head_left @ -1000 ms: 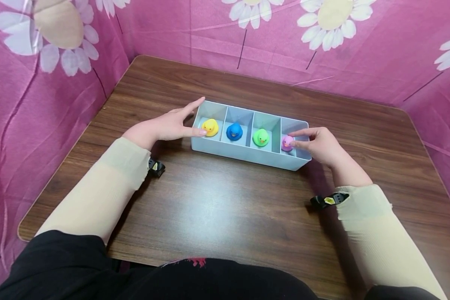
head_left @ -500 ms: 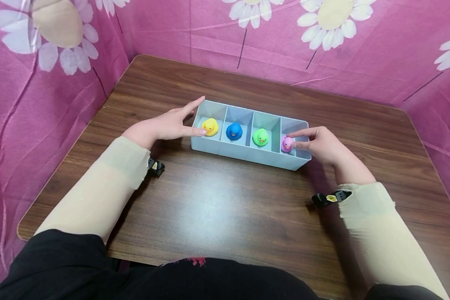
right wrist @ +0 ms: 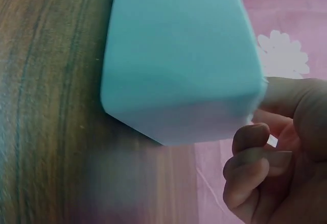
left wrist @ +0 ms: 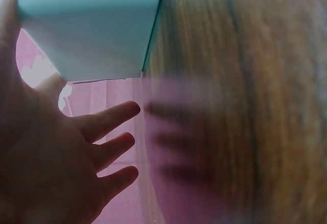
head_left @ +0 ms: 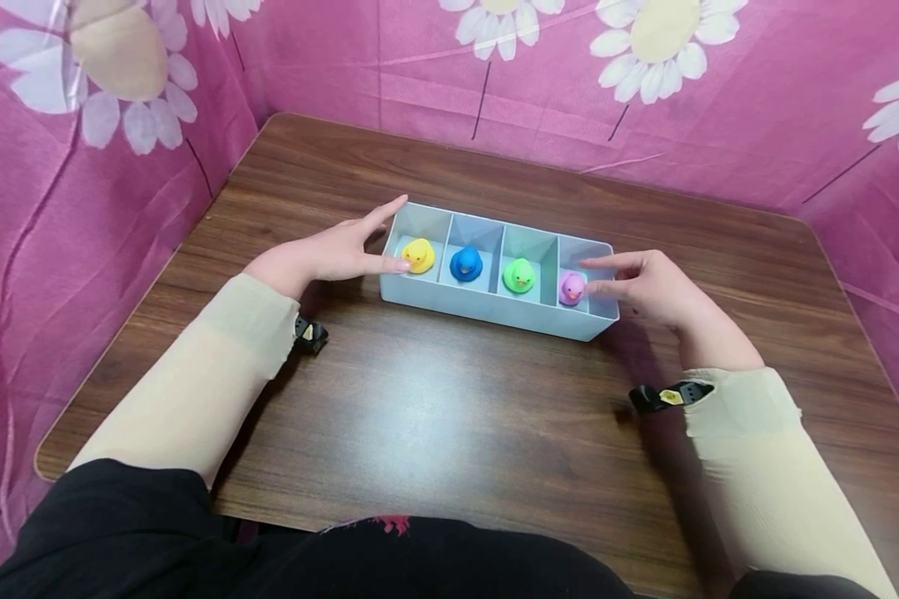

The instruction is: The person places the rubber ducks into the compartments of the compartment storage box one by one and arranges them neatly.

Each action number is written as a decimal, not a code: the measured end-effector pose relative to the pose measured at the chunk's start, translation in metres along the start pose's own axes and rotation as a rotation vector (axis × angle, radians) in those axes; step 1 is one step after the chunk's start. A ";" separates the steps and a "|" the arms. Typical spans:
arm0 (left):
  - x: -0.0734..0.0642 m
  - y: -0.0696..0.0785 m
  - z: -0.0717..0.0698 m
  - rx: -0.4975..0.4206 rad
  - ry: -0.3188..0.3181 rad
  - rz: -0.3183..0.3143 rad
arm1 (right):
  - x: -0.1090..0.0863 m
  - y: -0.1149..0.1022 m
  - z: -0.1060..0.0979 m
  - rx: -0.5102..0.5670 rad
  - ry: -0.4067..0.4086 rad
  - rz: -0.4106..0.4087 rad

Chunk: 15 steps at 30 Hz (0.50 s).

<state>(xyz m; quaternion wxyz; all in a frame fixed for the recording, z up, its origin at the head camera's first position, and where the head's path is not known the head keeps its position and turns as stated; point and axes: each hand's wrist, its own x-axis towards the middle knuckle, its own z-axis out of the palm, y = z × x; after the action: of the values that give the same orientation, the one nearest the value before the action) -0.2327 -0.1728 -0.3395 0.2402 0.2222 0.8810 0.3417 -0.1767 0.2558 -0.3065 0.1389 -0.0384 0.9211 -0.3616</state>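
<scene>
A long pale blue-grey divided box [head_left: 487,309] stands on the table, with one rubber duck per compartment. From left to right sit a yellow duck [head_left: 419,255], a blue duck [head_left: 467,264], a green duck [head_left: 519,275] and a pink duck [head_left: 573,288]. My left hand [head_left: 333,249] spans the box's left end, forefinger at the back corner and straight thumb over the front rim beside the yellow duck. In the left wrist view its other fingers [left wrist: 115,120] stretch out past the box. My right hand [head_left: 655,287] reaches over the right end, thumb and forefinger parted near the pink duck.
The brown wooden table [head_left: 419,424] extends on all sides of the box. Pink cloth with white daisies [head_left: 539,108] hangs behind and beside it. Black straps with small devices [head_left: 670,398] sit at both sleeve cuffs.
My right thumb and forefinger have parted and drawn back slightly from the pink duck, which stays in the rightmost compartment. My left hand keeps its place at the box's end.
</scene>
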 end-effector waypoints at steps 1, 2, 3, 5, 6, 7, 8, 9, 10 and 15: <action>0.000 -0.001 0.000 -0.010 -0.002 0.004 | -0.001 0.000 -0.001 0.005 0.014 -0.011; 0.000 -0.003 0.000 -0.023 -0.004 0.008 | -0.002 0.001 -0.001 0.009 0.028 -0.024; 0.000 -0.004 0.000 -0.036 -0.005 0.010 | -0.003 0.001 -0.002 0.008 0.042 -0.043; -0.001 -0.008 -0.001 -0.055 -0.002 0.009 | -0.002 0.002 -0.001 0.016 0.067 -0.080; -0.001 -0.009 -0.001 -0.059 0.000 0.006 | -0.001 0.003 -0.001 0.020 0.080 -0.096; -0.002 -0.011 -0.001 -0.064 0.001 0.003 | -0.001 0.004 0.000 0.021 0.094 -0.112; -0.002 -0.012 -0.001 -0.068 0.003 0.003 | -0.001 0.005 0.001 0.026 0.111 -0.123; -0.002 -0.013 -0.002 -0.072 0.006 0.007 | -0.001 0.006 0.002 0.027 0.134 -0.133; -0.002 -0.014 -0.002 -0.062 0.009 0.007 | -0.002 0.007 0.003 0.032 0.161 -0.140; -0.005 -0.013 -0.010 0.057 0.011 -0.014 | -0.003 0.006 0.004 0.121 0.298 -0.185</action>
<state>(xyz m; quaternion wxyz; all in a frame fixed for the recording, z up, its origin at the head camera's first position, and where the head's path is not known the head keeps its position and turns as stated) -0.2379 -0.1893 -0.3411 0.2313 0.2211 0.8933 0.3157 -0.1725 0.2585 -0.3126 -0.0311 -0.0606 0.9007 -0.4292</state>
